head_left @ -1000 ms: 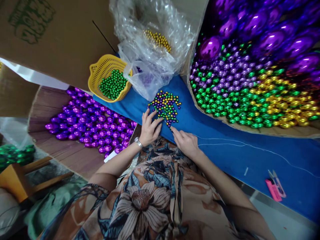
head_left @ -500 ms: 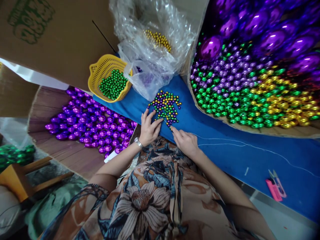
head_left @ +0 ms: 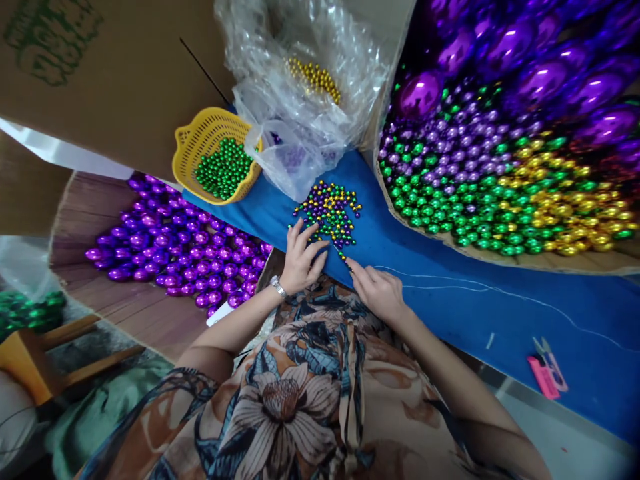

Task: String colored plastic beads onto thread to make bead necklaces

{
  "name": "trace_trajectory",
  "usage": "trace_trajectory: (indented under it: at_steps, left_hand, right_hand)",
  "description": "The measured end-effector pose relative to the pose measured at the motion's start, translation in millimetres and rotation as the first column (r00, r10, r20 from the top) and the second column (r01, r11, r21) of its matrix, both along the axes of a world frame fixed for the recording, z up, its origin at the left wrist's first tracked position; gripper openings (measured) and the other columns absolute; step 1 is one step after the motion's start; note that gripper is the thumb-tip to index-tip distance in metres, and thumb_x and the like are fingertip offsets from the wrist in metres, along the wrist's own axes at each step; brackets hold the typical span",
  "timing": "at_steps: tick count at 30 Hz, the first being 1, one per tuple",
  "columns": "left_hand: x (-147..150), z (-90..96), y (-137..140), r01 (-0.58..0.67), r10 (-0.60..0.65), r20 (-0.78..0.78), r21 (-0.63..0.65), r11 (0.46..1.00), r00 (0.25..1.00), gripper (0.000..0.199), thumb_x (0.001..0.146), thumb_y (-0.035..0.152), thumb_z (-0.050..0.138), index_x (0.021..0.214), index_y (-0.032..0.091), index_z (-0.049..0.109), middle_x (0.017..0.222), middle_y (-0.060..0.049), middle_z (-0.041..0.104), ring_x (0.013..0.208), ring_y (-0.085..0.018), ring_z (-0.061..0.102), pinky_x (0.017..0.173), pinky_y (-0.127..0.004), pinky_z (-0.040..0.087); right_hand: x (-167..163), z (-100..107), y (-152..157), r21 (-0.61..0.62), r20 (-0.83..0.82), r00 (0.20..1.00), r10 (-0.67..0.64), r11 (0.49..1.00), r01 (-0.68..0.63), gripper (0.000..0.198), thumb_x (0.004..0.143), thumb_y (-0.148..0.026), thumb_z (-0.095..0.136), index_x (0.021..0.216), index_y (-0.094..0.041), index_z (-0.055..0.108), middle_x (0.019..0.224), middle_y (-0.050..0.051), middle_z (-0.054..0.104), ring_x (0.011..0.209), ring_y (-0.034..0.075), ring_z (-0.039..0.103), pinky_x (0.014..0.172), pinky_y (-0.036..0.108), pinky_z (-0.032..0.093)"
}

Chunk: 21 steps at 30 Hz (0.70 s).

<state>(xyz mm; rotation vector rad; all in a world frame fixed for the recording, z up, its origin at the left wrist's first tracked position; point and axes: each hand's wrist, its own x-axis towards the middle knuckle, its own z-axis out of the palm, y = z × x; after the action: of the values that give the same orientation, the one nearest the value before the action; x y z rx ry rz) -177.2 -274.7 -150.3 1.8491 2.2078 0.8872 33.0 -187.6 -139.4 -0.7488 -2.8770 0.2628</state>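
Beads (head_left: 330,205) heaped right of the yellow basket (head_left: 193,135)

They likely lie there for easy picking. Below-right of the basket, the left hand (head_left: 301,261) spreads its fingers; the right hand (head_left: 381,291) pinches a short bead row (head_left: 343,255), apparently steadying it.

A loose brown-and-tan fabric garment (head_left: 395,413), printed with blue-grey leaves (head_left: 300,347) and a large, pale, dark-lined flower (head_left: 285,403), clothes the person. The dark-patterned left sleeve (head_left: 186,387) is short; a narrow printed cloth strip (head_left: 353,400) runs down the front. A shiny silver-coloured metal band (head_left: 279,287) circles the left wrist.
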Motion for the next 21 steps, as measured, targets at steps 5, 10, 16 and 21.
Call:
trace_trajectory:
  at_steps: [5, 10, 16, 21]
  left_hand:
    - [5, -2.5, 3, 0.04, -0.04, 0.008, -0.003, 0.999, 0.999, 0.022, 0.092, 0.032, 0.052, 0.11, 0.024, 0.064, 0.142, -0.009, 0.05, 0.147, -0.032, 0.023, 0.116, -0.062, 0.023]
    - [9, -4.7, 5, 0.054, -0.054, -0.033, 0.001, 0.999, 0.998, 0.022, 0.091, 0.03, 0.054, 0.11, 0.025, 0.064, 0.141, -0.008, 0.049, 0.146, -0.032, 0.023, 0.114, -0.063, 0.026]
    - [12, -7.7, 6, 0.089, -0.088, -0.034, 0.014, 0.996, 0.996, 0.024, 0.09, 0.029, 0.056, 0.112, 0.03, 0.065, 0.146, -0.005, 0.045, 0.147, -0.032, 0.02, 0.114, -0.064, 0.023]
    - [11, -8.0, 5, 0.097, -0.097, -0.044, -0.001, 0.995, 0.994, 0.025, 0.09, 0.029, 0.056, 0.113, 0.03, 0.066, 0.146, -0.006, 0.045, 0.148, -0.032, 0.02, 0.114, -0.064, 0.023]
  right_hand:
    - [11, 4, -2, 0.004, 0.021, 0.999, -0.031, 1.0, 0.031, 0.038, 0.097, -0.028, 0.044, 0.131, -0.025, 0.061, 0.07, 0.0, 0.064, 0.062, 0.007, 0.055, 0.064, 0.023, 0.032]
    - [12, 4, -1, 0.03, 0.03, 0.999, -0.041, 0.999, 0.04, 0.036, 0.097, -0.028, 0.045, 0.129, -0.027, 0.063, 0.068, -0.001, 0.064, 0.06, 0.007, 0.055, 0.062, 0.024, 0.031]
    - [16, 4, -2, 0.031, 0.066, 0.997, -0.04, 0.999, 0.038, 0.036, 0.097, -0.027, 0.045, 0.128, -0.027, 0.063, 0.069, -0.001, 0.065, 0.061, 0.008, 0.056, 0.062, 0.025, 0.031]
    - [8, 0, -1, 0.03, 0.065, 0.996, -0.058, 0.998, 0.056, 0.036, 0.1, -0.035, 0.044, 0.13, -0.024, 0.062, 0.068, 0.0, 0.064, 0.06, 0.008, 0.055, 0.062, 0.025, 0.029]
